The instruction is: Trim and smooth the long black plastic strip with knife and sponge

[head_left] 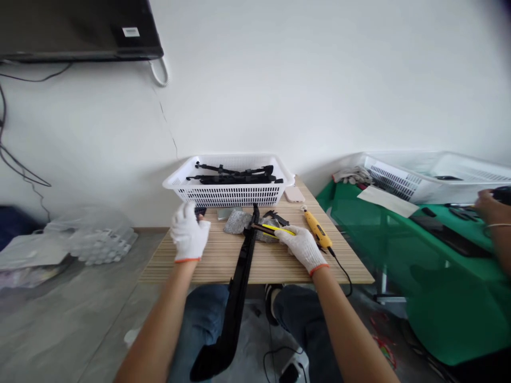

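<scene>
My left hand point(188, 233), in a white glove with an orange cuff, is raised over the left of the table with its fingers loosely apart, holding nothing I can see. My right hand point(302, 246), gloved alike, is closed around a slim yellow-and-black tool point(268, 230) whose kind I cannot make out. This tool's tip reaches the upper part of a long black plastic part point(241, 271). The part lies across the table's front edge, its wide end hanging over my lap. Beneath its far end are grey speckled pads point(238, 221).
A white basket point(223, 198) of black parts stands at the back. On the right lie a yellow corded tool point(318, 227) and a phone point(294, 193). A green-covered table point(359, 229) beside mine holds white baskets. Another person's hand point(493, 208) is there.
</scene>
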Tool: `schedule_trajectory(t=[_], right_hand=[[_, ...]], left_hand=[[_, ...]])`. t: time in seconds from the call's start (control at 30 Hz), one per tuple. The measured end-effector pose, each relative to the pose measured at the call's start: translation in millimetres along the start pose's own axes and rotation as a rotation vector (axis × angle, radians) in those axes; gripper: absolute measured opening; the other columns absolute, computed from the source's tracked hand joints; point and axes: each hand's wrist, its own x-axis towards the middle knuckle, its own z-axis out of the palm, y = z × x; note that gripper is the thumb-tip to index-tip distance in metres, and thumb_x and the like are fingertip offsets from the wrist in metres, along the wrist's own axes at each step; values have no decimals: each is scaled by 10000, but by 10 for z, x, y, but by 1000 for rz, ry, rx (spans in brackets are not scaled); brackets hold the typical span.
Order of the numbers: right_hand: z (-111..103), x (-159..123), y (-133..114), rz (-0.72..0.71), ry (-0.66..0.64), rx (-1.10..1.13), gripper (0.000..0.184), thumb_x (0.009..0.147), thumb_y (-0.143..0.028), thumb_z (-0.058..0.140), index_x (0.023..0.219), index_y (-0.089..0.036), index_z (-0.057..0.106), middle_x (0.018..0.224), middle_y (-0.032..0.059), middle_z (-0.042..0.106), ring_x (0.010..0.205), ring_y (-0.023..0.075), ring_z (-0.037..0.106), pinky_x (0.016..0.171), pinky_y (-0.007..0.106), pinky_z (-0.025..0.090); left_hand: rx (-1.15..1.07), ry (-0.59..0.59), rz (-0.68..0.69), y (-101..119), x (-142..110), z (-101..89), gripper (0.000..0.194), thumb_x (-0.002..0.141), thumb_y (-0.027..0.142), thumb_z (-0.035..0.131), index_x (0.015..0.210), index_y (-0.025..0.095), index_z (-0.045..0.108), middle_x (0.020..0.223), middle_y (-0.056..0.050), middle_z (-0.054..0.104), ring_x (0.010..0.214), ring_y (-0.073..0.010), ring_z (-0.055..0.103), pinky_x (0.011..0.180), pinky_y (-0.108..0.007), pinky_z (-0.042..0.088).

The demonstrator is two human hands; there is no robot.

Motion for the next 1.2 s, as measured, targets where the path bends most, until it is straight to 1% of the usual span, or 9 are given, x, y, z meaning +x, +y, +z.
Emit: schedule_trajectory(t=[0.17,0.27,0.33,0.47,0.63,0.8,0.93,1.03,1.2], right_hand=[[-16,-27,-2,-25,65,32,473,746,-537,652,956,-124,747,607,2,609,447,101,446,427,229,360],[-23,-84,5,-22,71,63,490,746,-533,657,998,-122,746,598,-3,599,439,98,437,420,228,355],[-31,-132,-1,-8,50,49,499,736,-525,668,1011,-116,745,602,-3,596,435,94,432,417,227,356],[-48,-200,-29,-5,60,37,477,729,-508,674,980,-108,746,607,-1,594,441,92,443,419,223,366],[-33,-197,-35,-9,140,126,398,753,-467,649,926,-120,738,598,1,607,422,90,449,401,218,354],[-3,-160,-17,-24,174,177,365,739,-469,672,857,-128,728,562,-5,586,424,90,444,397,215,348],[4,-125,1,-28,224,212,368,722,-493,678,796,-133,708,582,-2,603,418,84,438,390,217,335],[-2,-98,24,-21,279,303,386,706,-517,691,785,-139,686,546,-24,570,394,82,426,374,220,314],[-26,-84,29,10,335,509,395,658,-534,720,753,-162,628,481,-58,499,346,75,382,334,218,264]], left_hand=[[-359,-451,235,152,-386,131,359,915,264,516,1247,263,653,1351,-25,636,1247,-204,578,1117,-344,427],[-364,-541,376,155,-415,169,308,911,269,546,1177,290,699,1310,9,668,1265,-190,564,1135,-334,407],[-327,-563,400,172,-366,184,344,909,283,561,1233,281,676,1320,-1,666,1260,-207,567,1123,-349,419],[-279,-533,441,254,-273,284,425,886,326,620,1305,262,640,1352,-31,647,1277,-272,541,1099,-407,434],[-344,-484,573,275,-303,417,255,889,269,622,1119,219,721,1160,-63,729,1155,-256,613,1030,-398,481],[-420,-387,705,356,-389,460,433,868,346,666,1278,209,631,1257,-92,683,1174,-264,610,1053,-422,466],[-418,-444,693,476,-382,530,260,875,317,663,1116,230,705,1125,-67,731,1075,-257,650,993,-417,498],[-494,-474,658,502,-360,538,231,876,282,668,1098,229,701,1089,-52,740,1038,-243,667,950,-400,520],[-762,-207,676,459,-345,391,225,923,260,609,1142,231,654,1168,-56,688,1097,-184,646,994,-340,513]])
